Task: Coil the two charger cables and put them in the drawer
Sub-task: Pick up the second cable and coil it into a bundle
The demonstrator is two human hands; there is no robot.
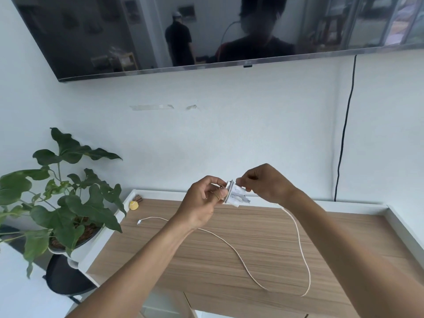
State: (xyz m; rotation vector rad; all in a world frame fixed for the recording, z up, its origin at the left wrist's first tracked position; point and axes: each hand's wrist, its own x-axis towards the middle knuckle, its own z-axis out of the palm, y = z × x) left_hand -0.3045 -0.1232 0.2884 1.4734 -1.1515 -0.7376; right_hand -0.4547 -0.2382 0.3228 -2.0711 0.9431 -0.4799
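Coiling in hand, by the look of it, on the first cable. Left hand (204,199) curled round a small white bundle (235,198), apparently wound cable, thumb (221,193) pressed on its near face; right hand (263,184) just beside it, fingertips (241,181) pinching the bundle's top edge. Both held up off the wooden surface (252,249). Below the right hand, loose cable (299,239) dropping to the surface, running in a long loop toward the body and back under the left forearm, ending at a white connector (139,222) well to the left of the left hand. Cannot tell whether one cable or two. Much not yet wound, so likely early in the task. Next, probably: feed the slack up with the right hand, lay another turn on the bundle, keep the left grip firm against turns springing off. No drawer plainly identifiable near either hand.
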